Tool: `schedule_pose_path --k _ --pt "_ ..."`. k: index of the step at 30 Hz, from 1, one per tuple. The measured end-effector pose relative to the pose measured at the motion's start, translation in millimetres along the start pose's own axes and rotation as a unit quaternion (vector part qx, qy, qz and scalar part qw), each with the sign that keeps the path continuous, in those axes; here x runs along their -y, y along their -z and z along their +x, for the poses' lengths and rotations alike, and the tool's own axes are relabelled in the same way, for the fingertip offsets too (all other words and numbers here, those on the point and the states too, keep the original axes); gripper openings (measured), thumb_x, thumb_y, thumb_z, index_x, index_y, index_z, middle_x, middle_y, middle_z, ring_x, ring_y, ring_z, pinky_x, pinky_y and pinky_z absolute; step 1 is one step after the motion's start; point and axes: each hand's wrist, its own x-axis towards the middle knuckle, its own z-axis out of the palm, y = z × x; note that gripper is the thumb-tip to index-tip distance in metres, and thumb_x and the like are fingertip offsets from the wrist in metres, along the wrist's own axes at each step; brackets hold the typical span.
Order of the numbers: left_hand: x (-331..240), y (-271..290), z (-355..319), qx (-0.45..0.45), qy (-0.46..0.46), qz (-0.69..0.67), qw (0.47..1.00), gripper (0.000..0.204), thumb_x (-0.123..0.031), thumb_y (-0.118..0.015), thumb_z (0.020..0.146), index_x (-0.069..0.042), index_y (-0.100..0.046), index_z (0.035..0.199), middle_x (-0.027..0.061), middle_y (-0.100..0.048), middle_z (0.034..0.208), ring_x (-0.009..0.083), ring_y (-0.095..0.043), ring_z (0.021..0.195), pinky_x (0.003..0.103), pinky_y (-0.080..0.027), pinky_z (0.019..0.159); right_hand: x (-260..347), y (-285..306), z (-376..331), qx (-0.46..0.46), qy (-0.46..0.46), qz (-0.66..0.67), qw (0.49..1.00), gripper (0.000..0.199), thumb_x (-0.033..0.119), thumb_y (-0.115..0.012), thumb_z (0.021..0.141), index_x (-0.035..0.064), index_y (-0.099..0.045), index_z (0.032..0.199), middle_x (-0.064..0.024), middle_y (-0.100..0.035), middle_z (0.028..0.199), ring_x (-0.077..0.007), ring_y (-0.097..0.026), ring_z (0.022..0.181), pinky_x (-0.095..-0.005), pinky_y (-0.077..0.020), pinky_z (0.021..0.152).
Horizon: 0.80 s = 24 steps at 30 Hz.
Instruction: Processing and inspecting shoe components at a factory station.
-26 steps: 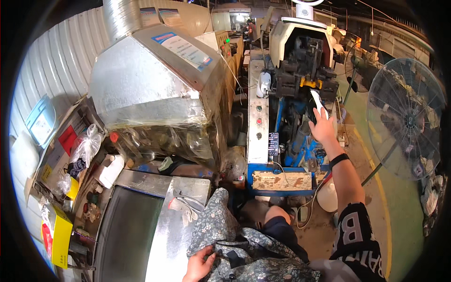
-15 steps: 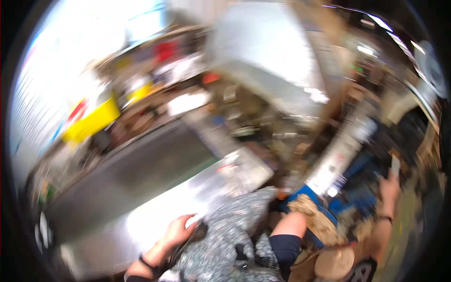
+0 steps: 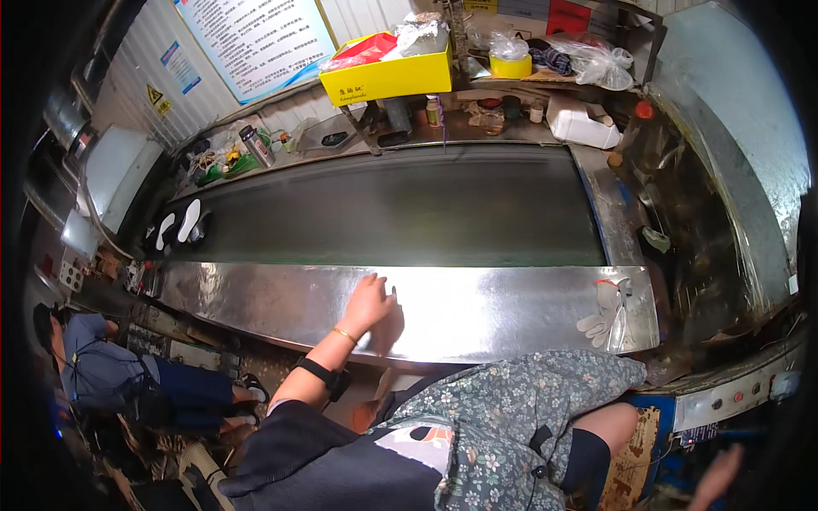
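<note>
My left hand (image 3: 368,303) is over the near steel ledge (image 3: 477,311), its fingers loosely bent and apart, with nothing seen in them. Whether it touches the metal I cannot tell. Low at the right edge, beside the machine's side, my right hand (image 3: 722,473) is smeared by motion, so its fingers and anything in them cannot be made out. Beyond the ledge runs a wide dark conveyor belt (image 3: 409,209). Pale shoe-sole shapes (image 3: 189,220) lie at the belt's left end. A light grey work glove (image 3: 603,315) rests on the ledge's right end.
A yellow box (image 3: 388,78) with plastic bags stands behind the belt. Nearby are a white container (image 3: 581,123) and a steel flask (image 3: 256,146). A control panel (image 3: 724,400) with buttons sits at right. Another person (image 3: 111,358) is at the far left.
My view has swung left and steadied. My right hand, which held up a pale flat thing at the right, is now lower and blurred. My left hand is farther out over the ledge.
</note>
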Motion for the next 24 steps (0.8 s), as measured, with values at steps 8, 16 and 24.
schedule_pose_path --k 8,16,24 --pt "-205 -71 -34 0.154 -0.443 -0.297 0.832 0.034 -0.015 -0.06 0.09 -0.002 -0.059 0.121 0.0202 -0.058 0.129 0.0368 -0.056 0.119 0.043 -0.046 0.101 228 -211 -68 0.269 -0.115 0.229 0.928 0.036 0.024 -0.052 0.095 0.0025 -0.062 0.122 -0.0204 -0.062 0.123 -0.0373 -0.057 0.116 -0.0412 -0.044 0.1" --pt "-305 -94 -100 0.175 -0.66 -0.153 0.714 0.045 -0.025 -0.066 0.084 -0.015 -0.061 0.127 0.0277 -0.043 0.139 0.0453 -0.042 0.129 0.052 -0.035 0.107 317 -119 -111 0.201 -0.113 0.175 0.957 0.06 0.036 -0.056 0.089 0.0121 -0.046 0.143 -0.02 -0.032 0.151 -0.0474 -0.026 0.139 -0.0499 -0.0281 0.114" --pt "-294 -108 -90 0.16 -0.67 -0.177 0.703 0.037 -0.029 -0.07 0.081 -0.017 -0.07 0.115 0.0254 -0.05 0.135 0.0419 -0.05 0.122 0.048 -0.041 0.102 264 -61 -103 0.224 -0.126 0.242 0.936 0.055 0.037 -0.063 0.089 0.0097 -0.053 0.136 -0.0233 -0.042 0.146 -0.0419 -0.037 0.138 -0.0486 -0.0353 0.111"
